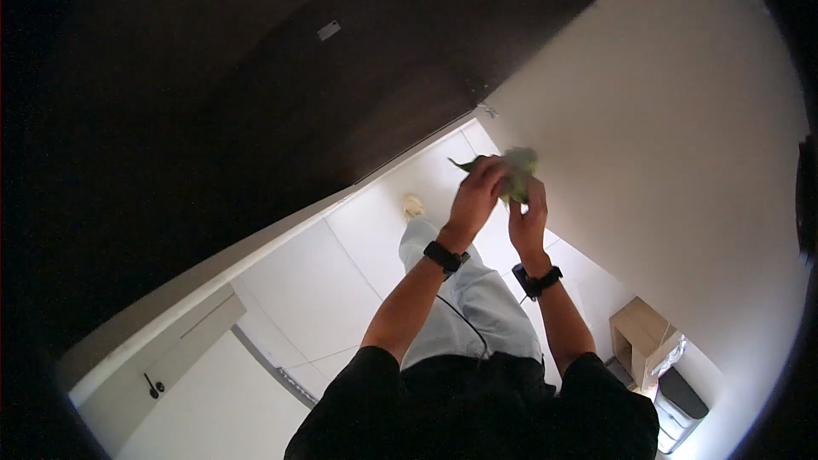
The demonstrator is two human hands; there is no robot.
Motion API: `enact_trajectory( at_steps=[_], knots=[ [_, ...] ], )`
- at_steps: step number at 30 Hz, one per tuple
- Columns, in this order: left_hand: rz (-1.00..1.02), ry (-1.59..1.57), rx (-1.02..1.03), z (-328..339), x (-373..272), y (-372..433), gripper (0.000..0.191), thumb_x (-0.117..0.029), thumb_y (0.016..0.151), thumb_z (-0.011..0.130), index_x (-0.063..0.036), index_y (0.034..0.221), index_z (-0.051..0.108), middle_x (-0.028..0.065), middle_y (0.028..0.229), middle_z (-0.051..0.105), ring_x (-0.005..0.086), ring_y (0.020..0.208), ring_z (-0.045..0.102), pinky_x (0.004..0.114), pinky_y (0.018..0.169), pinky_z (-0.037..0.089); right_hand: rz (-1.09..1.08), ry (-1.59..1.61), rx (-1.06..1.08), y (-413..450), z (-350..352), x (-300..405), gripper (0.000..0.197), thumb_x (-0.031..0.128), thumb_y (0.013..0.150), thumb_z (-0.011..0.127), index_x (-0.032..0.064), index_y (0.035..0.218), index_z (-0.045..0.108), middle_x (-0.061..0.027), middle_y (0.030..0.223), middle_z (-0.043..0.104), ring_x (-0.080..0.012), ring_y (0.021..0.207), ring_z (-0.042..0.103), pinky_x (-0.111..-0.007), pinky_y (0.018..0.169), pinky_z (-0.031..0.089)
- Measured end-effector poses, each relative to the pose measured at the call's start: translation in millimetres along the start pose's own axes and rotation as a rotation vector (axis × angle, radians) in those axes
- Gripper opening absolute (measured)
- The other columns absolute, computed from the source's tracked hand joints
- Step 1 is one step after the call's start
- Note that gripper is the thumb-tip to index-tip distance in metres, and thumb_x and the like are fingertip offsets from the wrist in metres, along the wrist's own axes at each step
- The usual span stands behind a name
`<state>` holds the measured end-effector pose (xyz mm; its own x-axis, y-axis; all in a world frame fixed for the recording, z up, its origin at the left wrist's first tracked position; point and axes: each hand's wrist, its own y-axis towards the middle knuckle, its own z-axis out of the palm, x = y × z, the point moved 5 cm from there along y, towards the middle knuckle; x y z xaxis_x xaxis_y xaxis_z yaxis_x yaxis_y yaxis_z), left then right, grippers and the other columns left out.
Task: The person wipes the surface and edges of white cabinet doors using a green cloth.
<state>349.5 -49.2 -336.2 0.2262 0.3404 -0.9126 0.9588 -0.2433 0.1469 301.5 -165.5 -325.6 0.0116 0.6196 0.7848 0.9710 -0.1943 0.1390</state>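
A green leafy bunch [519, 163], blurred and partly covered by fingers, is held out in front of me near the pale wall. My left hand [476, 195] grips it from the left, and a pointed leaf tip sticks out past its knuckles. The fingers of my right hand [529, 207] pinch its lower right side. Both hands are close together at about the same height. Black bands with small devices circle my left wrist [446, 257] and my right wrist [538, 278].
A dark panel [383, 76] spans the upper left; a pale wall [664, 128] rises at right. White floor tiles [307, 281] lie below. A light wooden cabinet [642, 332] and a dark-lidded white container [680, 396] stand lower right. A door handle [151, 386] shows lower left.
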Motion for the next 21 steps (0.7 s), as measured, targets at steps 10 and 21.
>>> enact_trajectory(
  at_steps=[10,21],
  knots=[
    [-0.313,0.428,-0.364,-92.5,142.4,-21.1,0.037,-0.001,0.082,0.057,0.0003,0.119,0.051,0.0223,0.116,0.054,0.0393,0.104,0.053,0.042,0.087,0.046,-0.284,-0.025,0.289,45.3,195.2,19.0,0.041,-0.001,0.078,0.052,0.0049,0.118,0.052,-0.0208,0.124,0.048,-0.0385,0.110,0.049,-0.041,0.090,0.048],
    [-0.295,0.613,-0.433,-117.6,182.1,31.5,0.037,-0.004,0.077,0.058,-0.0068,0.114,0.057,0.0186,0.115,0.056,0.0354,0.100,0.056,0.040,0.085,0.047,-0.487,-0.269,0.147,97.9,267.2,-11.9,0.031,0.013,0.089,0.048,0.0019,0.118,0.053,-0.0214,0.113,0.057,-0.0353,0.103,0.055,-0.041,0.087,0.046]
  ],
)
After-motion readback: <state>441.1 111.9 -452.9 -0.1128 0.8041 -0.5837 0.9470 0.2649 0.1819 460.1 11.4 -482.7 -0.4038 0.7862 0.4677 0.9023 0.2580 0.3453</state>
